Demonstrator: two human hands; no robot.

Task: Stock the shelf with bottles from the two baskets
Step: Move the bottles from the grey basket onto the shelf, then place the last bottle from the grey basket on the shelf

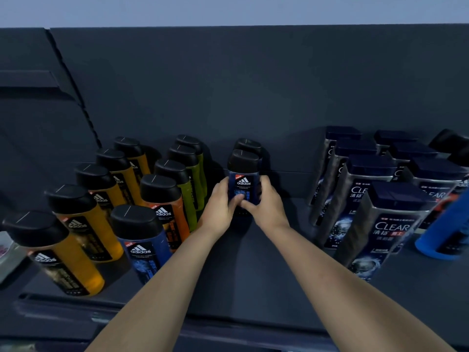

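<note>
A dark blue bottle [243, 179] with a black cap stands upright on the dark shelf [253, 275], near its back wall. My left hand [223, 201] grips its left side and my right hand [264, 199] grips its right side, thumbs on the label. Right behind it stands another dark-capped bottle [247, 144]. The baskets are out of view.
To the left stand rows of yellow bottles [83, 219], green bottles [190, 184], one orange bottle [165, 204] and a blue bottle [142, 245]. On the right stand several grey shampoo bottles [385, 229] and a bright blue bottle [446, 229]. Bare shelf lies in front of my hands.
</note>
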